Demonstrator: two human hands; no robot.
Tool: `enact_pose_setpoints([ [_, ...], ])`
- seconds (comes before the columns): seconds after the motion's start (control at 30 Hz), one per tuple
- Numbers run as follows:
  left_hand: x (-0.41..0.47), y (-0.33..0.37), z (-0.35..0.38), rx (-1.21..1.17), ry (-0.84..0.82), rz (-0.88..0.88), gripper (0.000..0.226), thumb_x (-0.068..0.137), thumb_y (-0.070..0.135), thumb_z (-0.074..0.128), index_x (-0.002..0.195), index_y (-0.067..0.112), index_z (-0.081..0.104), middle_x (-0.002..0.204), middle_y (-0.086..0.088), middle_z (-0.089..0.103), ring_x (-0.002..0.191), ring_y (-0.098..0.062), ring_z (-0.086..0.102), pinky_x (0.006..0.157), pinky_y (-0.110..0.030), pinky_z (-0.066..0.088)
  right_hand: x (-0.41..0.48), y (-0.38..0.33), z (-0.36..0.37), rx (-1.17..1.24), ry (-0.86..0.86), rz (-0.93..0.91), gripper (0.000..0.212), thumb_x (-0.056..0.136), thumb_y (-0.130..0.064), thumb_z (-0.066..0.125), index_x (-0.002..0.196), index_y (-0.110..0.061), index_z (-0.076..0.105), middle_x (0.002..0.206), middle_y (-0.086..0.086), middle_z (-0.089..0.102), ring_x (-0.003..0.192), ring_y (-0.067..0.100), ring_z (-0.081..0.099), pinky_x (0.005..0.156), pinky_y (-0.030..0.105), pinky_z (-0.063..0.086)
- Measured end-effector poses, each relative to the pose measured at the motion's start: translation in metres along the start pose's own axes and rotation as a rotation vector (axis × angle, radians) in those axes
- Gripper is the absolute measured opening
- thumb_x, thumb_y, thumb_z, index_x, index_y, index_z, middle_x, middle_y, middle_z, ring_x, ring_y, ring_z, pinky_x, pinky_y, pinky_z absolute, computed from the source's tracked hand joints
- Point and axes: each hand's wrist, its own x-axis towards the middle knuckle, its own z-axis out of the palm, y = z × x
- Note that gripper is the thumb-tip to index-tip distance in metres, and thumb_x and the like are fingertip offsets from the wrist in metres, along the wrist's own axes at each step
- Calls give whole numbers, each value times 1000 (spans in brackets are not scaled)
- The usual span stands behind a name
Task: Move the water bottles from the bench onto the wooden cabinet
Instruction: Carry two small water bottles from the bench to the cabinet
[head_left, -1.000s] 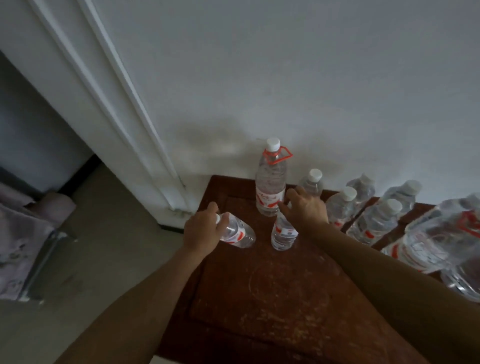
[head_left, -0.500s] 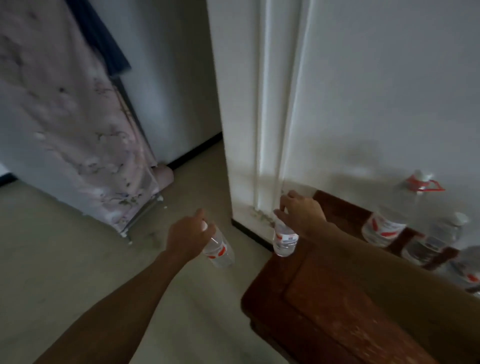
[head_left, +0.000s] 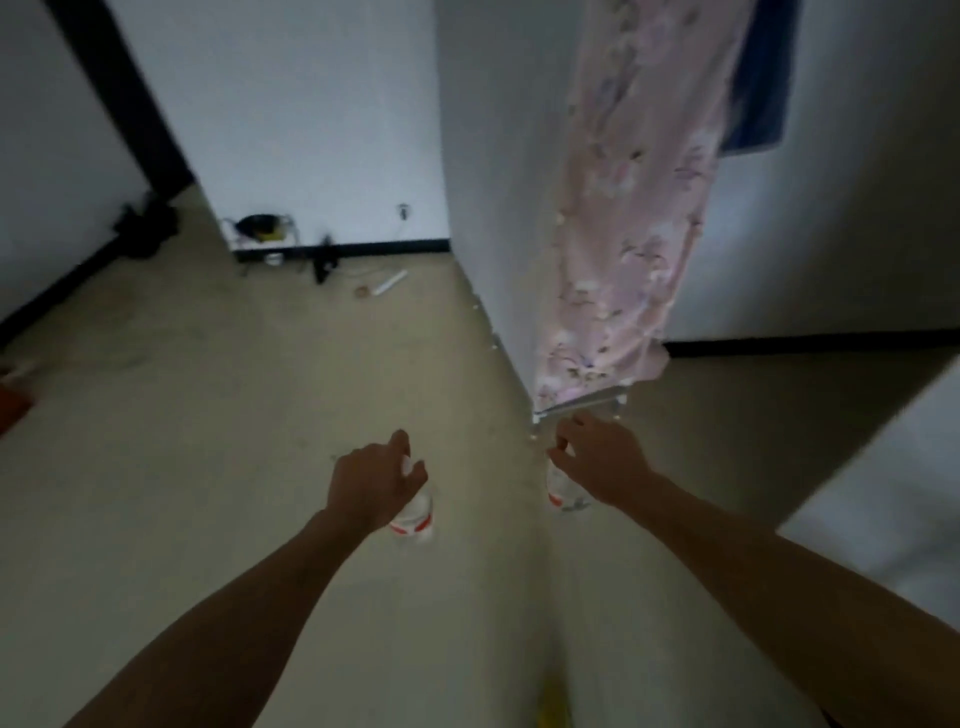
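While both bare arms reach forward over the pale beige floor (head_left: 208, 467), each hand carries one bottle. The left hand (head_left: 374, 483) curls from above around the top end of a small clear plastic water bottle with a red and white label (head_left: 413, 514). Its thumb and forefinger close over the neck, and the bottle's body hangs below the palm, slightly tilted. The right hand (head_left: 602, 465) grips a second clear plastic water bottle (head_left: 563, 491) near its top with curled fingers. That bottle hangs at the inner side of the hand with its red-marked label showing, and blur hides the cap. Both bottles are in the air above the floor, apart from each other, touching only the hands.

Just beyond the right hand is the foot of a silver metal rack (head_left: 582, 402). Above it a long pink floral cloth (head_left: 623, 208) hangs beside a white wall corner (head_left: 483, 156), with a dark blue cloth (head_left: 758, 78) behind it at the top right. Along the black skirting board (head_left: 389, 245) at the far wall stands a small wire stand holding a dark bowl-like item (head_left: 260, 228). A white tube (head_left: 390, 283) lies on the floor nearby.
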Motion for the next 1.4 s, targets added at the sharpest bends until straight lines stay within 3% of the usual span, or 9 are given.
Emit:
enact_pose_setpoints([
  [0.2, 2, -144, -3, 95, -79, -368, 35, 91, 49, 47, 106, 18, 51, 98, -9, 69, 94, -31, 64, 76, -34, 45, 145, -120, 55, 104, -96, -344, 20, 86, -35, 64, 90, -15, 62, 91, 7, 61, 73, 33, 64, 67, 34, 48],
  [0.4, 10, -260, -23, 91, -19, -708, 33, 92, 47, 48, 106, 18, 50, 94, -8, 69, 86, -29, 64, 68, -31, 39, 276, -244, 109, 109, -144, -627, 20, 70, -26, 78, 75, -17, 61, 78, 8, 59, 53, 35, 63, 49, 36, 49],
  [0.63, -39, -388, -40, 21, 96, -1159, 33, 88, 47, 53, 102, 18, 52, 94, -13, 69, 89, -33, 63, 71, -33, 42, 372, -445, 154, 97, -255, -923, 20, 88, -38, 58, 95, -19, 62, 101, 6, 58, 82, 35, 65, 73, 37, 49],
  [0.9, -85, -553, -41, 38, -21, -1284, 34, 88, 48, 50, 106, 20, 53, 99, -9, 69, 91, -30, 64, 70, -31, 39, 412, -642, 224, 123, -361, -1024, 21, 88, -40, 58, 97, -21, 62, 104, 3, 58, 88, 33, 65, 76, 34, 47],
  [1.23, -100, -789, -115, 2, 140, -1411, 31, 87, 50, 51, 100, 22, 51, 93, -9, 70, 84, -31, 65, 76, -37, 52, 483, -904, 245, 185, -379, -1123, 21, 87, -40, 59, 96, -21, 62, 101, 1, 59, 83, 33, 65, 74, 33, 45],
  [1.4, -95, -909, -118, -37, 131, -1452, 31, 87, 51, 52, 101, 23, 52, 89, -5, 69, 77, -25, 64, 75, -36, 55, 529, -1030, 281, 186, -399, -1205, 22, 88, -41, 59, 97, -21, 61, 101, 0, 59, 83, 29, 64, 73, 32, 45],
])
